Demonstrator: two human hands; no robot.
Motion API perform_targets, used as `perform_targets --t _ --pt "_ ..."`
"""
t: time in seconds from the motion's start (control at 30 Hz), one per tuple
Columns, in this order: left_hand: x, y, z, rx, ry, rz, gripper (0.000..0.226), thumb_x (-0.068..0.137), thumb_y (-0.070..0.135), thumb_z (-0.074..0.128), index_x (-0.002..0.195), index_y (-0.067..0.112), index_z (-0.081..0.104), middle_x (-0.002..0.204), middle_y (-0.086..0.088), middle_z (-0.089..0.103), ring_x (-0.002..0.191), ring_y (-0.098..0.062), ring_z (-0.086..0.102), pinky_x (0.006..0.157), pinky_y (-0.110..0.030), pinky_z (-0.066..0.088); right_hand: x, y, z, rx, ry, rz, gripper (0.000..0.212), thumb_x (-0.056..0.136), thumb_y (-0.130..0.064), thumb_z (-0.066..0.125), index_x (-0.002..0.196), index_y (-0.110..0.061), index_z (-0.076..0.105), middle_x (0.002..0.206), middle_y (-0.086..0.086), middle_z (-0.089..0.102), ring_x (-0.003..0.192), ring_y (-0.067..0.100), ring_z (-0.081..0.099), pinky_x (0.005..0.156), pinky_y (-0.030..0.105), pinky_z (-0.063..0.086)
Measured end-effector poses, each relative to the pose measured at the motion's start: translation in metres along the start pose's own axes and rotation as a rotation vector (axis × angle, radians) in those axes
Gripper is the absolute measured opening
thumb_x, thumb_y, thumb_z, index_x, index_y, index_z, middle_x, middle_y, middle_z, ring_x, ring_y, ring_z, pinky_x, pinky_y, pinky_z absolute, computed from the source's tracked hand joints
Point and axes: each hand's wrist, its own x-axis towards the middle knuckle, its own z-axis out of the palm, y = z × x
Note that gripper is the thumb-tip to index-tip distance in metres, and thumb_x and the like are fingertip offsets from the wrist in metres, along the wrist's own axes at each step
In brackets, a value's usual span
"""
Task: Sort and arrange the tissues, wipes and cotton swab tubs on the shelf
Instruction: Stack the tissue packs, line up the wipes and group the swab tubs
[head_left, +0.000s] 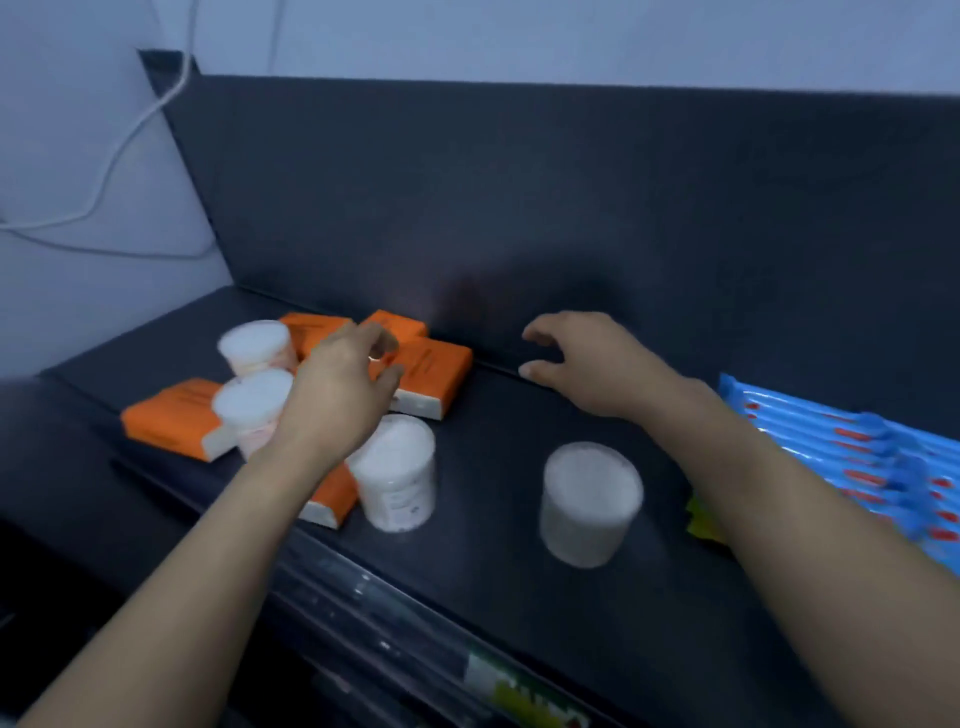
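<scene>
dark shelf (493, 561) | orange tissue packs (431, 371) | swab tubs (589, 501) | blue wipes (852, 452)

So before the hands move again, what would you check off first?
1. Left hand and right hand free: ok, both hold nothing.
2. Tubs upright: ok, all four stand.
3. Tubs grouped: not ok, lone tub stands apart at right.
4. Tissue packs squared: not ok, mixed angles.
5. Wipes out of the way: ok, far right.
6. Left hand clear of packs: cannot tell, blurred.
</scene>
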Motion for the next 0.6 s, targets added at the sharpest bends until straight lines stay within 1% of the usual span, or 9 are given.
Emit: perform_targets --t 0.13,0.2,0.27,0.33,0.43,0.53,0.6 --pt "0.023 -0.066 -0.014 0.072 -0.101 -0.089 0.023 0.08 0.008 0.065 0.103 0.007 0.064 0.102 -0.013 0.064 0.096 -0.03 0.059 0.082 -0.03 0.041 0.056 -0.042 0.028 0.033 -0.081 0.008 0.046 0.089 -0.038 0.06 0.13 -0.017 0.052 0.127 0.004 0.058 0.113 0.022 0.055 0.095 0.038 0.047" --pt "0.037 -0.09 -0.018 0.097 -0.142 -0.094 0.025 0.079 0.008 0.066 0.103 0.006 0.064 0.102 -0.013 0.064 0.097 -0.03 0.058 0.083 -0.033 0.042 0.077 -0.056 0.039 0.038 -0.127 0.038 0.049 0.09 -0.04 0.059 0.132 -0.016 0.05 0.129 0.005 0.057 0.115 0.022 0.054 0.095 0.037 0.047" --pt "0.052 -0.109 -0.017 0.12 -0.214 -0.104 0.025 0.08 0.011 0.065 0.105 0.007 0.064 0.104 -0.011 0.064 0.099 -0.029 0.058 0.083 -0.032 0.042 0.095 -0.064 0.051 0.018 -0.17 0.079 0.05 0.09 -0.041 0.058 0.13 -0.013 0.051 0.129 0.008 0.056 0.115 0.023 0.053 0.093 0.034 0.046" --pt "0.067 -0.123 -0.011 0.13 -0.328 -0.107 0.03 0.082 0.015 0.064 0.111 0.008 0.061 0.111 -0.01 0.063 0.103 -0.027 0.057 0.084 -0.031 0.043 0.111 -0.067 0.063 0.013 -0.209 0.152 0.052 0.088 -0.045 0.058 0.127 -0.011 0.052 0.128 0.01 0.056 0.115 0.025 0.053 0.091 0.033 0.045" --pt "0.087 -0.135 -0.002 0.193 -0.547 -0.085 0.044 0.084 0.02 0.064 0.127 0.016 0.053 0.125 -0.009 0.058 0.112 -0.026 0.054 0.092 -0.032 0.042 0.129 -0.07 0.082 0.031 -0.285 0.322 0.067 0.085 -0.054 0.057 0.131 -0.008 0.045 0.133 0.014 0.051 0.119 0.028 0.051 0.093 0.035 0.044" --pt "0.106 -0.139 0.005 0.338 -0.771 -0.085 0.058 0.082 0.025 0.066 0.135 0.023 0.042 0.135 -0.005 0.049 0.124 -0.028 0.044 0.103 -0.037 0.037 0.142 -0.071 0.097 0.041 -0.352 0.448 0.08 0.085 -0.06 0.054 0.14 -0.005 0.035 0.137 0.014 0.048 0.123 0.029 0.05 0.098 0.036 0.044" --pt "0.116 -0.138 0.007 0.444 -0.898 -0.1 0.067 0.08 0.03 0.067 0.139 0.028 0.035 0.145 -0.009 0.037 0.131 -0.033 0.034 0.106 -0.044 0.035 0.147 -0.071 0.105 0.039 -0.39 0.463 0.083 0.085 -0.061 0.053 0.142 -0.005 0.032 0.138 0.014 0.047 0.123 0.029 0.05 0.1 0.037 0.043"
